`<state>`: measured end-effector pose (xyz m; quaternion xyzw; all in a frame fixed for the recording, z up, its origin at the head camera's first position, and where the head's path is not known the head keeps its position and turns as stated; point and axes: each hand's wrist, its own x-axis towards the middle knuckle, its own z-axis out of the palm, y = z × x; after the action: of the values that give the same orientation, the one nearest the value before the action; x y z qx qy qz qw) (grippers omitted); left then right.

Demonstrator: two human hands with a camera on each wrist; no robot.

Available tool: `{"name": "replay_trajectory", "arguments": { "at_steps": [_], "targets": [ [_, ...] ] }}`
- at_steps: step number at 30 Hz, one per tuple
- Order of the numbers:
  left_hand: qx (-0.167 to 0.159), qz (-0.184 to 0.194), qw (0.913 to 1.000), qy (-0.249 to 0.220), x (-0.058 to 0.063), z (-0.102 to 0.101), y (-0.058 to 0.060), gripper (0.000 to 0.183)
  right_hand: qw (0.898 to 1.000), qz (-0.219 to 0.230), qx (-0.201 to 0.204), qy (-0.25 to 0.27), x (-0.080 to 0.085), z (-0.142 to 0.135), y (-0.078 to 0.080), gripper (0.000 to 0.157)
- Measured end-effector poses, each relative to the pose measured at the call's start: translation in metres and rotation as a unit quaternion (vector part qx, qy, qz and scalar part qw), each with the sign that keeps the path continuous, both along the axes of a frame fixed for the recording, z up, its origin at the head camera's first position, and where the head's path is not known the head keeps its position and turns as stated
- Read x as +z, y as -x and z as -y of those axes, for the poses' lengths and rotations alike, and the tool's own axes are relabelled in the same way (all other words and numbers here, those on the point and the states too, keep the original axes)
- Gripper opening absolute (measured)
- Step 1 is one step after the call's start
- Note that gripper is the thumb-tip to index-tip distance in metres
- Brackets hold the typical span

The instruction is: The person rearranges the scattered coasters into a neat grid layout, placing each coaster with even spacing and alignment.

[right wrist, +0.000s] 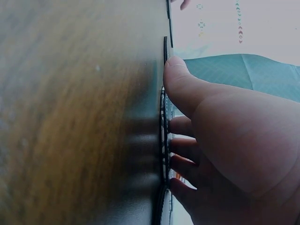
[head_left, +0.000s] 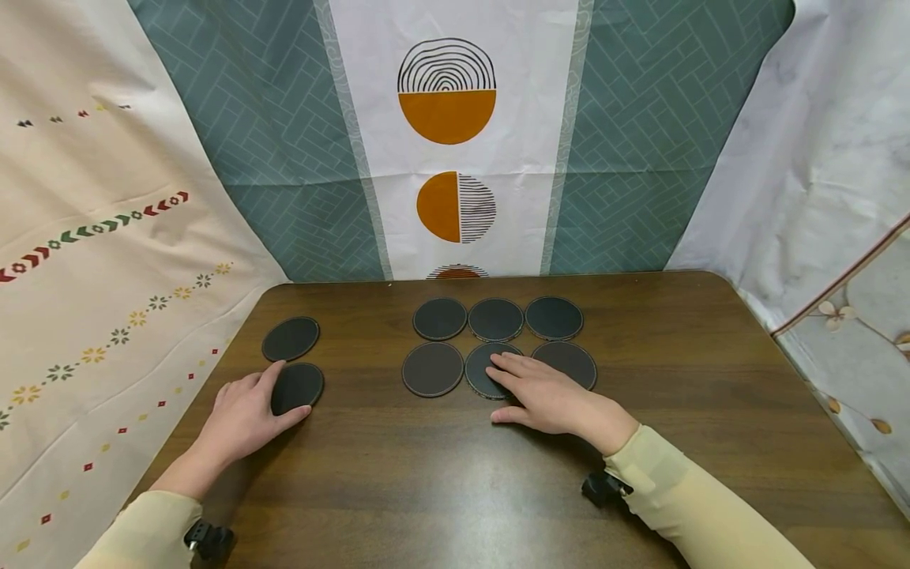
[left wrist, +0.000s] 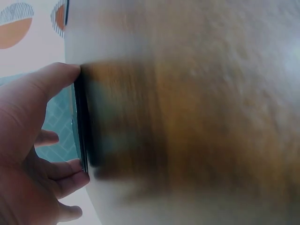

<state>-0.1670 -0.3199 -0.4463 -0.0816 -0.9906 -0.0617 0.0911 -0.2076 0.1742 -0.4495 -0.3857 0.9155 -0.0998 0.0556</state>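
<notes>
My left hand (head_left: pixel 245 415) spans the nearer of two round black coasters (head_left: pixel 298 387) at the table's left, thumb at its near right edge and fingers at its far left edge. In the left wrist view, thumb (left wrist: pixel 58 77) and fingertips (left wrist: pixel 75 178) meet opposite edges of that coaster (left wrist: pixel 80 122). Just beyond lies the other left coaster (head_left: pixel 291 339). My right hand (head_left: pixel 550 395) rests with relaxed fingers over the front middle coaster (head_left: pixel 478 371) of a two-row group, partly hiding it. In the right wrist view, its fingertips (right wrist: pixel 180 149) are right at the coaster's surface.
Around the right hand lie a front left coaster (head_left: pixel 432 369), a front right coaster (head_left: pixel 569 361) and a back row with its middle coaster (head_left: pixel 495 319). The brown wooden table (head_left: pixel 398 490) ends at a patterned cloth (head_left: pixel 455 158) behind.
</notes>
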Motion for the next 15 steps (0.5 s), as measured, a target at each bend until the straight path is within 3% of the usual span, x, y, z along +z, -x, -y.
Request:
{"name": "replay_trajectory", "arguments": {
  "at_steps": [15],
  "targets": [
    [-0.027, -0.007, 0.9995, -0.014, 0.005, -0.021, 0.006, 0.095, 1.000, -0.005, 0.006, 0.003, 0.002, 0.002, -0.002, 0.078]
  ]
}}
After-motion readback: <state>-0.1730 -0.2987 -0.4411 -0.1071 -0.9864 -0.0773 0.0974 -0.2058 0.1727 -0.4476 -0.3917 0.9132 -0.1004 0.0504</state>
